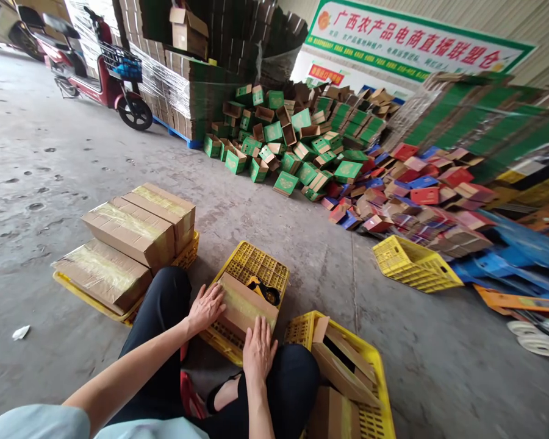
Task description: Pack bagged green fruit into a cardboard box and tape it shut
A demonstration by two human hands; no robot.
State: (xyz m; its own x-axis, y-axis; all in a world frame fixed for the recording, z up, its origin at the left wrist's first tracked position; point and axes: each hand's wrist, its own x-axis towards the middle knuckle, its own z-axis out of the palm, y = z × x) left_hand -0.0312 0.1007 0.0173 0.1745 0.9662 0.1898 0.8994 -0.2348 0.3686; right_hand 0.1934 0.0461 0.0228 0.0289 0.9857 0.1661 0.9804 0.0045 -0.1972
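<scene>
A brown cardboard box [242, 305] with clear tape along its top lies on an upturned yellow plastic crate [256, 262] in front of my knees. My left hand [205, 306] rests flat on the box's left side with fingers spread. At the box's near end, my right hand [257, 350] presses down, fingers stretched out and open. A yellow and black tape dispenser [264, 291] sits on the crate just behind the box.
Three taped boxes [132, 238] are stacked on a yellow crate to my left. Another yellow crate [348, 366] with open cartons stands at my right, and a further yellow crate [414, 263] beyond it. Heaps of green boxes [293, 146] and red boxes [416, 195] lie ahead. A red scooter [96, 73] is parked far left.
</scene>
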